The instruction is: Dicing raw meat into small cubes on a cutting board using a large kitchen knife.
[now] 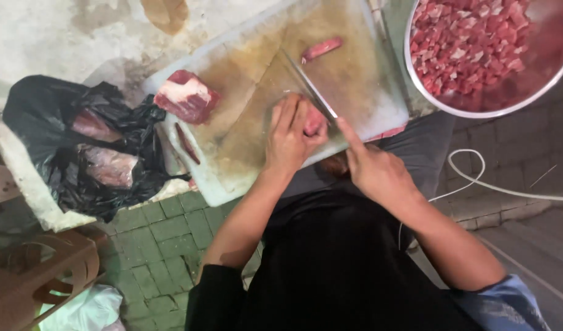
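Left hand (pixel 289 136) fingers curled on meat piece (pixel 314 121) | right hand (pixel 375 168) fingers closed gripping knife (pixel 310 87) | cutting board (pixel 367 92)

I see soft, even overhead light, slightly washed out on the pale concrete slab (pixel 61 37); the shiny round steel bowl (pixel 542 86) shows glare, and everything looks mildly blurred.
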